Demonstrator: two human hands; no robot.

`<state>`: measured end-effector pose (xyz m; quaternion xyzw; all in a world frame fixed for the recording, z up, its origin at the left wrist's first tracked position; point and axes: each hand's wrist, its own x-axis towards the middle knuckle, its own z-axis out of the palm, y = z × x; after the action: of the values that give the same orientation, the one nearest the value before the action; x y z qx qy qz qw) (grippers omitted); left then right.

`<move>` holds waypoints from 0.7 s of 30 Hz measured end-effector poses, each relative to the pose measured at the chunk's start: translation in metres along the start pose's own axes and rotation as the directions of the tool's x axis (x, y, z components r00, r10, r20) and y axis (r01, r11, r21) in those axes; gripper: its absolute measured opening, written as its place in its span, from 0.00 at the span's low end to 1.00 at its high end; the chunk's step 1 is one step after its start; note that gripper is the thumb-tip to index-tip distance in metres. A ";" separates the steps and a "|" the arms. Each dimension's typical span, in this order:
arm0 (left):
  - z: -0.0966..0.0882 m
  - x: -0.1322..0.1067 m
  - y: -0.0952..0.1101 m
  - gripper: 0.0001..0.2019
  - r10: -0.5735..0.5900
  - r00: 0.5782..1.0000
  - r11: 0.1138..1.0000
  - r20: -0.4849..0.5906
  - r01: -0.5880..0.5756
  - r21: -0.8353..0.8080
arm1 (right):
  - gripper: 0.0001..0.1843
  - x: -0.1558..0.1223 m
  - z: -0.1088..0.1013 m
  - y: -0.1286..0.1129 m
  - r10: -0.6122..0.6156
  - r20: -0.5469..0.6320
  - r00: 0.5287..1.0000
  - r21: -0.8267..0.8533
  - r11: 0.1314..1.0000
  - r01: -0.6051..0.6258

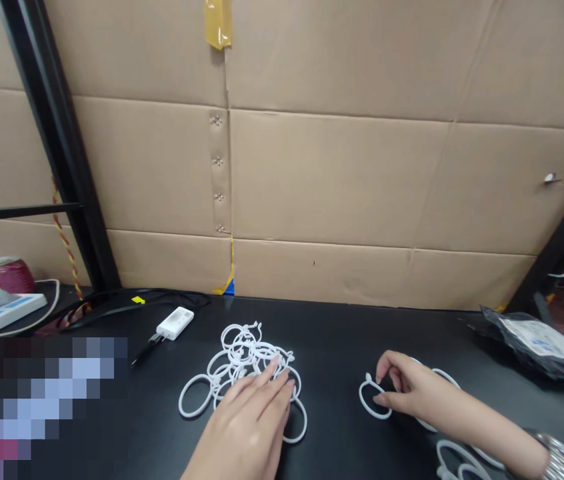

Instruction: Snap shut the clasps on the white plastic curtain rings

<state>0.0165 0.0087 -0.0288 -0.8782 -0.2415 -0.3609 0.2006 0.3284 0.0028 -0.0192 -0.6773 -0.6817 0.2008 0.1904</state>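
Observation:
My left hand (255, 417) lies with outstretched fingers over a heap of white plastic rings (195, 397), which have small knobs at their ends and look like shower curtain rings. Its fingertips touch the heap, and the palm hides part of it. To the right, my right hand (402, 387) is beside a single white ring (369, 408) on the black table (332, 373). Thumb and index finger are apart there, at the ring's right side. More white rings (455, 453) lie beneath and below my right forearm, partly covered by it.
A white charger plug (175, 323) with a black lead lies behind the heap. Black cables run along the cardboard wall (337, 180). At far left are a power strip (7, 312) and a red can (5, 275). A dark plastic package (542, 343) sits at right.

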 end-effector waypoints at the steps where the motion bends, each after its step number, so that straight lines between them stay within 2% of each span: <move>1: 0.000 -0.001 0.000 0.15 -0.005 1.000 1.000 0.000 0.005 -0.002 | 0.07 0.002 0.001 0.002 0.015 -0.021 1.000 -0.008 1.000 -0.016; 4: -0.001 -0.001 -0.001 0.16 -0.015 1.000 1.000 0.001 0.015 -0.006 | 0.03 0.005 0.005 0.007 0.027 -0.063 0.998 -0.031 0.999 -0.029; 10: -0.003 0.005 0.002 0.18 0.004 1.000 1.000 -0.013 -0.003 0.008 | 0.05 0.004 0.010 0.002 -0.057 -0.036 0.998 -0.004 0.998 0.057; 13: -0.001 0.004 0.006 0.17 -0.041 0.999 0.999 -0.028 0.040 -0.027 | 0.05 -0.002 0.015 -0.016 -0.116 -0.029 0.993 0.020 0.993 0.116; 16: 0.006 0.000 0.011 0.15 -0.017 0.999 0.998 -0.044 0.014 -0.058 | 0.06 -0.012 0.023 -0.043 -0.190 -0.061 0.980 0.009 0.982 0.191; 19: 0.014 -0.005 0.015 0.15 0.024 0.997 0.998 -0.071 -0.028 -0.059 | 0.07 -0.023 0.036 -0.067 -0.307 -0.090 0.947 -0.100 0.949 0.298; 21: 0.017 -0.006 0.015 0.16 0.040 0.996 0.997 -0.077 -0.044 -0.060 | 0.08 -0.029 0.043 -0.078 -0.382 -0.060 0.922 -0.178 0.913 0.366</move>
<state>0.0305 0.0042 -0.0470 -0.8745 -0.2041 -0.3967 0.1901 0.2403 -0.0273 -0.0138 -0.5561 -0.8033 0.0719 0.2008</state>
